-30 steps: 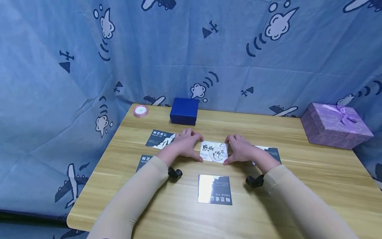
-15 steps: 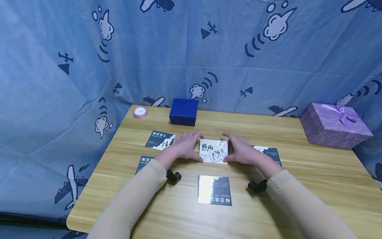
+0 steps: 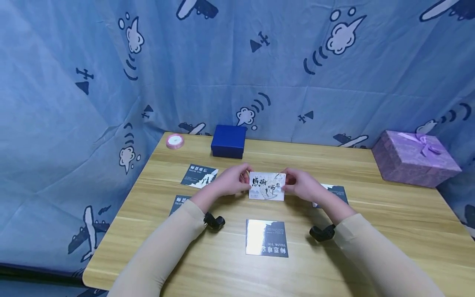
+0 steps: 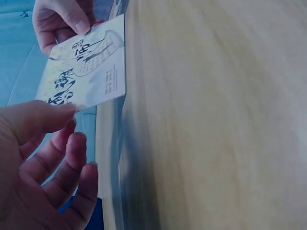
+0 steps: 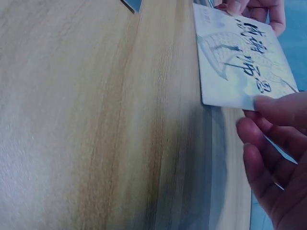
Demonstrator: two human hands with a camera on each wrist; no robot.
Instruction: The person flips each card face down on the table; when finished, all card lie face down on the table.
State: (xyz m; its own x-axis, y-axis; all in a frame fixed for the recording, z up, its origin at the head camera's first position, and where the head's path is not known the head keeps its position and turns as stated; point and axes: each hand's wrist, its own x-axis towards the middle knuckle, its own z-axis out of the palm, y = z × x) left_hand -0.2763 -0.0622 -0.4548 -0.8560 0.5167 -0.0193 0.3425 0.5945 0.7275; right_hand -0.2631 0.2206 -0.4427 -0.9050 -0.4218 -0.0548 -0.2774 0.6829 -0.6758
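A white greeting card (image 3: 267,186) with black brush lettering is held up off the wooden table, tilted, between both hands. The left hand (image 3: 233,180) pinches its left edge, thumb on the printed face and fingers curled behind. On the opposite edge the right hand (image 3: 299,184) does the same. In the left wrist view the card (image 4: 88,67) stands clear of the tabletop, with the left thumb (image 4: 48,117) at its near edge. The right wrist view has the right thumb (image 5: 280,108) pressing a corner region of the card (image 5: 235,57).
Dark "thank you" cards lie around: one (image 3: 266,238) in front, one (image 3: 199,176) and another (image 3: 179,203) at left, one (image 3: 335,193) partly behind the right forearm. At the back are a pink ribbon roll (image 3: 175,141), a blue box (image 3: 228,141) and a purple gift box (image 3: 415,159).
The white card has gone from lying on the table to being lifted and tilted up. Both hands have closed from framing its sides to pinching its edges.
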